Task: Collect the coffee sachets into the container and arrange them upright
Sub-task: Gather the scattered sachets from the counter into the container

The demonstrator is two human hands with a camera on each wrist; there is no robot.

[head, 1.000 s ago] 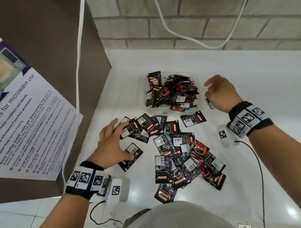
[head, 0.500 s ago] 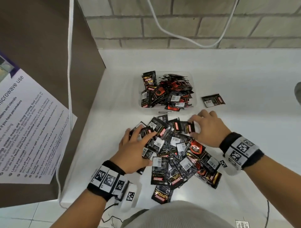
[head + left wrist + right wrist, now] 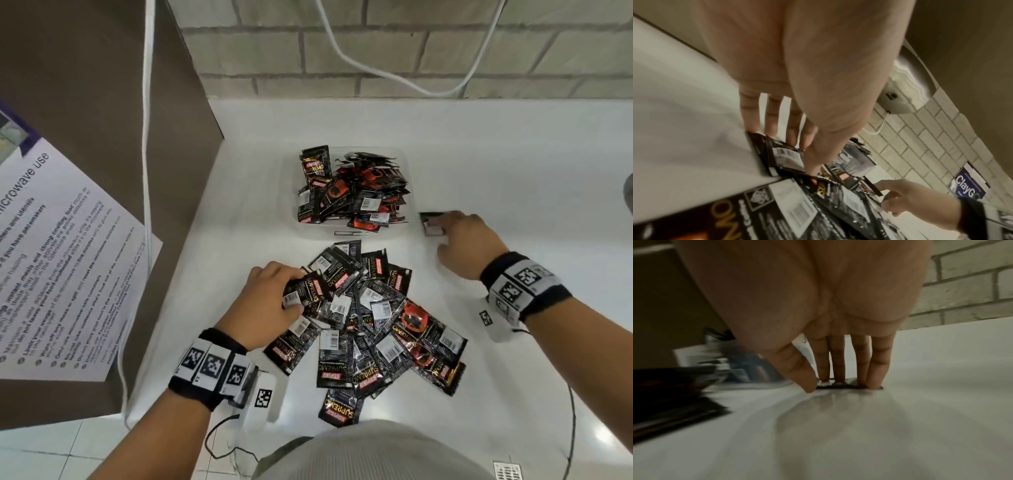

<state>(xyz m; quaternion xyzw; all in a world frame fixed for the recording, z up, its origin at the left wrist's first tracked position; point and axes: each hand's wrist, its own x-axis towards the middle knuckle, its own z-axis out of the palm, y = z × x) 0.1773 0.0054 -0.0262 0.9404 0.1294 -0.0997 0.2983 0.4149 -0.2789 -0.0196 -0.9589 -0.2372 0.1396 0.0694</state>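
Head view, itemised. Item one: clear, shallow, rectangular plastic container (image 3: 342, 235), at the far side of the glossy white bench (image 3: 513, 171), ahead of the left hand and just to the inner side of the right hand. It holds a jumbled heap of sachets, mostly lying flat; one black sachet at its far left corner stands nearly upright.

Item two: loose pile of black-and-red foil coffee sachets (image 3: 370, 329), flat and overlapping, between the two forearms, near the body.

Item three: single black foil sachet (image 3: 432, 224), lying flat and apart from the pile, directly under the right hand's fingertips.

Left hand (image 3: 265, 308): fingers curled over the near-left edge of the pile, gripping a small bunch of sachets (image 3: 785, 155) between fingers and thumb.

Right hand (image 3: 462, 245): fingers nearly straight, tips pressing down on the single sachet, thumb (image 3: 797, 373) touching the bench beside it; nothing lifted yet.

Handling notes, as judgement: sachets look light, thin and pliable, with slick foil faces likely to slide on the glossy bench and over one another. A flat one is best dragged toward the thumb, then pinched by a crimped edge. Bunches should be squared and gripped across the middle, since loose ones may fan out and slip.
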